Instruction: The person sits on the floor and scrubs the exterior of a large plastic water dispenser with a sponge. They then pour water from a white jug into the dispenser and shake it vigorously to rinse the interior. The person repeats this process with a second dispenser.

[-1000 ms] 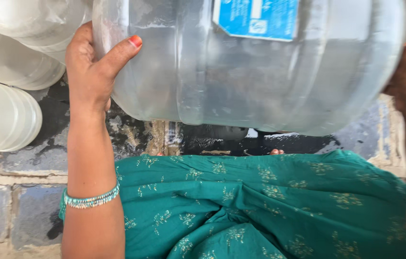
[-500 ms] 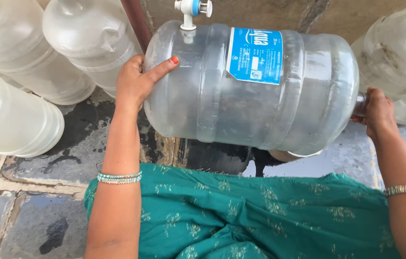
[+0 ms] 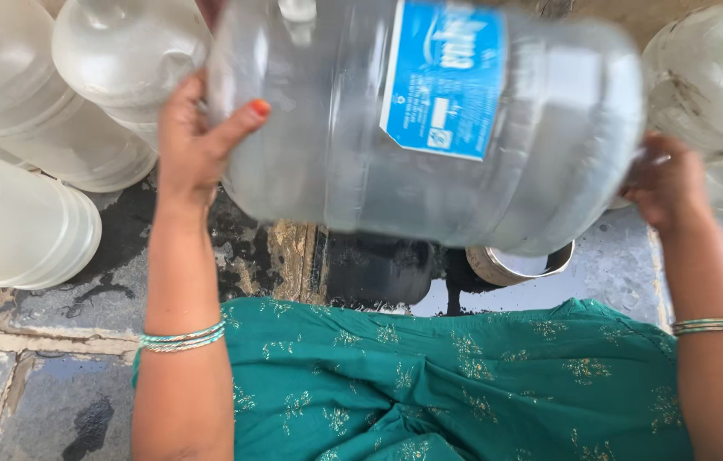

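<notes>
Above a green garment (image 3: pixel 455 384) and wet stone floor (image 3: pixel 54 341), the left hand (image 3: pixel 195 145) and right hand (image 3: pixel 669 183) held a large clear water jug (image 3: pixel 336 128) sideways, fingers spread on its ends. Empty jugs (image 3: pixel 46 128) lay beyond.

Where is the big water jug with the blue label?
In the head view, the big clear jug lies sideways at top centre, held between the left hand and the right hand, above the wet stone floor, with other jugs on both sides.
</notes>
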